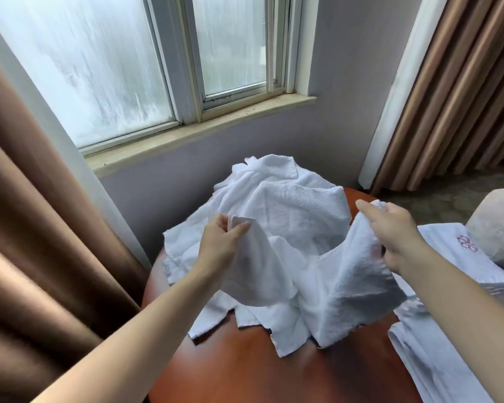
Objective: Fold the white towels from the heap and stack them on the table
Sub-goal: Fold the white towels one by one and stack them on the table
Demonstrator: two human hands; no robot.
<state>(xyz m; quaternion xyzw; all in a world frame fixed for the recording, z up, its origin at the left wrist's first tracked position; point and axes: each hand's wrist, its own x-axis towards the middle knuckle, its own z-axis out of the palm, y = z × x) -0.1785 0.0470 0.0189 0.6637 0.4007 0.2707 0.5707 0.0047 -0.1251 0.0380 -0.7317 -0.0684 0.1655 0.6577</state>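
Both hands, left hand [221, 242] and right hand [390, 231], are pinching corners of one white towel [317, 274], sagging over the heap [277, 196] on the table [245, 370]; its trailing hem is risking dragging neighbours off.

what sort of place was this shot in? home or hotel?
Likely a hotel room, though not certain: a heap of plain white towels on a round wooden table, folded towels with a red embroidered logo, and heavy brown curtains by the window.
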